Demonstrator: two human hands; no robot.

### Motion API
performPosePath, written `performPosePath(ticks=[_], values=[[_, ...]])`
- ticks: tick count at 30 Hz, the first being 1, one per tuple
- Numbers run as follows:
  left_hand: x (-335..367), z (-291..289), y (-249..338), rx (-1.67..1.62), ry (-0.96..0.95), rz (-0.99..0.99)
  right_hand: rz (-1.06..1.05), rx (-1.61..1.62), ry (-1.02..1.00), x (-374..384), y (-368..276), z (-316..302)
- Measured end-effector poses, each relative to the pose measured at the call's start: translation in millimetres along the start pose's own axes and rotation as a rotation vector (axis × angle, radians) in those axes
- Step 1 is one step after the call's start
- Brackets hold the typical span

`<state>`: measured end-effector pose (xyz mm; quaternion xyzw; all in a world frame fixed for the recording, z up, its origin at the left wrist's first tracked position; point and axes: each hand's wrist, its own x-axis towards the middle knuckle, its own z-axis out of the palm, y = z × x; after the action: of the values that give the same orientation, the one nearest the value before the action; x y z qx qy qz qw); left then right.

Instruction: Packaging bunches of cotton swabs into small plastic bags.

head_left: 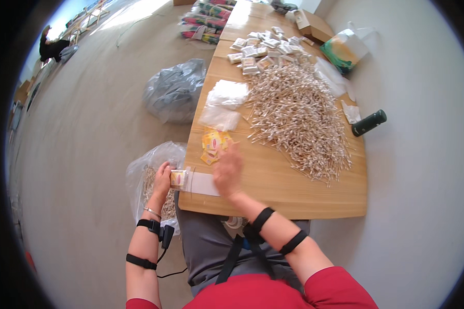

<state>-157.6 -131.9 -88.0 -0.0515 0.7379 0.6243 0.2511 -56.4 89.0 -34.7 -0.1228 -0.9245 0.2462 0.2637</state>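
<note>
A small clear packet of cotton swabs (178, 179) with a yellow and white label is gripped by my left hand (162, 178) at the table's near left corner. My right hand (228, 167) is just right of it, over the end of a flat white strip (205, 184). Its fingers are smeared by motion, so their pose is unclear. Just beyond that hand lie several yellow printed cards (210, 140), partly covered by it. A stack of clear plastic bags (221, 117) sits farther back. To the right spreads a large heap of loose cotton swabs (299, 118).
Filled packets (265, 49) are piled behind the heap. A dark green bottle (369, 123) lies at the right edge, near a plastic bag (344, 50) and a cardboard box (313, 27). On the floor at left are an open bag of swabs (139, 170) and a grey plastic bag (175, 90).
</note>
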Motion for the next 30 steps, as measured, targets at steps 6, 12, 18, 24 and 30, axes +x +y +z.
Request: performPosePath(ticks=[6, 12, 18, 24, 30], values=[[-38.8, 86.7, 46.6, 0.708, 0.297, 0.73, 0.318, -0.479, 0.018, 46.2, 126.1, -100.6], [-94.0, 195.2, 39.2, 0.738, -0.171, 0.85, 0.173, -0.329, 0.076, -1.1, 133.2, -95.1], [-99.9, 210.3, 34.5, 0.911, -0.051, 0.918, -0.089, -0.024, -0.021, -43.4, 114.3, -108.2], [-100.4, 214.2, 36.7, 0.952, -0.032, 0.921, -0.076, -0.118, -0.162, -38.0, 126.9, -137.7], [-100.9, 214.2, 35.6, 0.963, -0.051, 0.933, 0.049, -0.428, 0.03, -34.5, 166.8, -135.2]])
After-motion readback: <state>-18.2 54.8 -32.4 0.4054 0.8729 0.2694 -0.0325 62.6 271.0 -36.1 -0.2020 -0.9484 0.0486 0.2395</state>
